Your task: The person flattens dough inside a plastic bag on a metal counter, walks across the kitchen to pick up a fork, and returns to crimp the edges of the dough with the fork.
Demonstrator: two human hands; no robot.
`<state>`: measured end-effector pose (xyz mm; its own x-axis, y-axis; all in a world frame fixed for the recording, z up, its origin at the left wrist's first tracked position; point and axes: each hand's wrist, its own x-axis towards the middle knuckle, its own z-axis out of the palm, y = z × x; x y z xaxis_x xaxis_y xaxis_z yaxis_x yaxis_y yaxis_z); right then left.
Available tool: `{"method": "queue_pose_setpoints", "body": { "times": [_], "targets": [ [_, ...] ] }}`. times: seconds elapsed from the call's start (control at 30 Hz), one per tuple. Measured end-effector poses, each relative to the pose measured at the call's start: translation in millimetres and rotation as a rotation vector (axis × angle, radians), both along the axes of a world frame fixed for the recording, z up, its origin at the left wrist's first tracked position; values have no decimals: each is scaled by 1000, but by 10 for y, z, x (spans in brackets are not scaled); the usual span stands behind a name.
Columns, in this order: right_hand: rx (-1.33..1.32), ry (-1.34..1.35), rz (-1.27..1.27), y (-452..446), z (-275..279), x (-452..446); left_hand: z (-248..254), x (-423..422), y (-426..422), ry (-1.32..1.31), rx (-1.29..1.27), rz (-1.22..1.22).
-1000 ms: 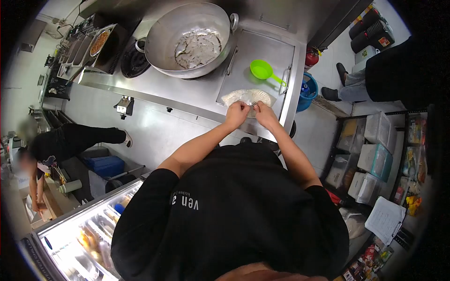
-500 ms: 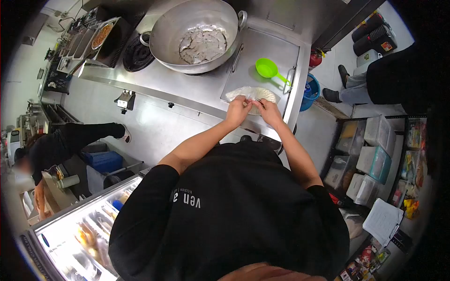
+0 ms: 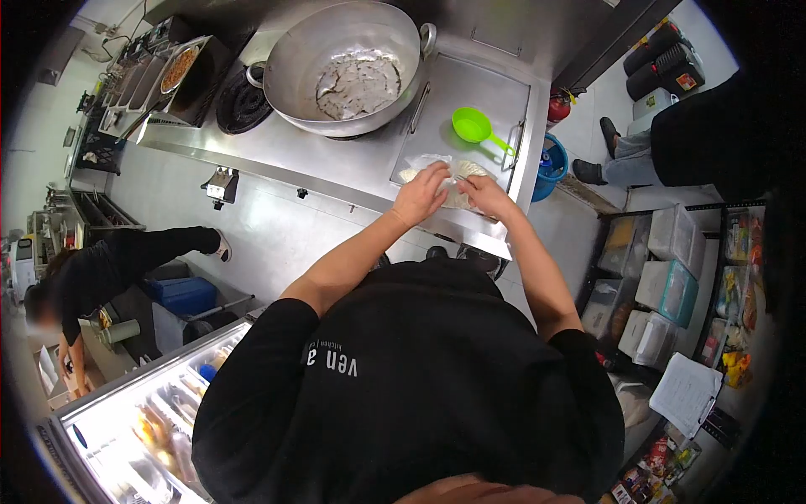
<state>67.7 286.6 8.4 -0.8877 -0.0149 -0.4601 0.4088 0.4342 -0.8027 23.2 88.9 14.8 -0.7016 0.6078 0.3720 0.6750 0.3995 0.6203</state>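
Note:
A clear plastic bag with pale, grainy contents (image 3: 473, 169) lies on the steel counter at its front edge. My left hand (image 3: 420, 196) is over the left part of the bag, its fingers apart and slightly curled. On the right, my right hand (image 3: 489, 198) pinches the bag's plastic between thumb and fingers. Just beyond the bag, a bright green plastic scoop (image 3: 472, 125) rests on the counter with its handle pointing right. What the pale contents are, I cannot make out.
A large metal pot (image 3: 290, 71) with a pale, patchy bottom stands left of the scoop, beside a black burner (image 3: 243, 105). A blue bin (image 3: 550, 172) is right of the counter. One person stands at right; another person bends at far left. Storage boxes (image 3: 663, 286) fill a rack.
My left hand has loosened from its pinch and its fingers have spread over the bag. My right hand still pinches the plastic, slightly apart from the left. The view has shifted a little.

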Motion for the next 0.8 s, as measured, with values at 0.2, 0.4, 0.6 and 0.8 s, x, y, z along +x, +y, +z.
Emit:
{"method": "queue_pose_setpoints", "body": {
  "times": [0.2, 0.4, 0.6, 0.8],
  "targets": [
    [249, 145, 32, -5, 41, 67, -144, -108, 56, -38, -216, -68],
    [313, 106, -102, -158, 160, 219, -244, -7, 68, -216, -157, 121],
    [236, 52, -122, -196, -162, 193, -249, 28, 111, -310, -80, 201],
    [333, 62, -99, -276, -102, 140, -175, 41, 129, -326, -98, 194]
  ]
}}
